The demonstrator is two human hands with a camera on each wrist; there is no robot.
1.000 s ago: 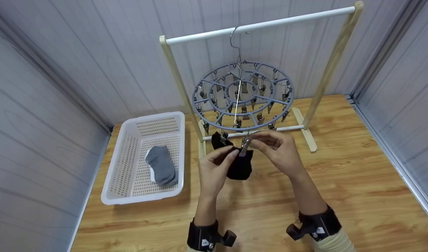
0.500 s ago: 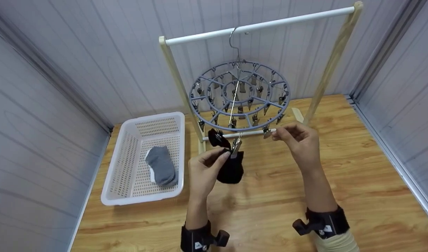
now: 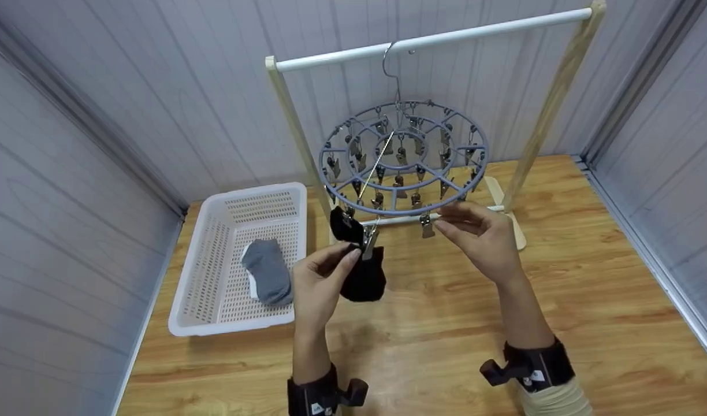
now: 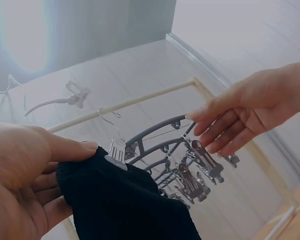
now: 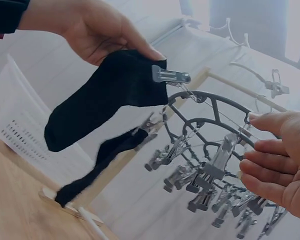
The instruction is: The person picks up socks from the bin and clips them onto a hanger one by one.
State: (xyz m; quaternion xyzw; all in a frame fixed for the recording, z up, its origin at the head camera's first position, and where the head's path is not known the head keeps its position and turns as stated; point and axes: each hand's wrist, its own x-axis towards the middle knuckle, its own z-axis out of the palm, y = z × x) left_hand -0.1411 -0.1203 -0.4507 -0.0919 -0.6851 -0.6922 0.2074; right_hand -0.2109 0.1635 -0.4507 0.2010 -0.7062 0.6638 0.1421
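Between thumb and fingers of my left hand (image 3: 319, 283) is the cuff of a black sock (image 3: 365, 277). A metal clip (image 5: 171, 75) bites the same cuff. Beside it, a second black sock (image 5: 100, 162) dangles from another clip. Both clips hang on the outer ring of a round grey clip hanger (image 3: 395, 212). My right hand (image 3: 483, 240) is at the ring's near right edge, its thumb tip right at the rim in the right wrist view and its other fingers loosely extended. Close to those fingers hangs an unused metal clip (image 3: 427, 226).
A white plastic basket (image 3: 183, 315) stands at the left, holding a grey sock (image 3: 267, 271) with something white beneath it. The hanger hooks onto the white bar (image 3: 475, 34) of a wooden stand (image 3: 553, 107). Panelled walls (image 3: 215, 86) enclose the wood-grain floor (image 3: 607, 300).
My right hand has left the sock's clip and moved right to the ring's edge. The hanger has turned, and the black socks and my left hand have shifted left with it.
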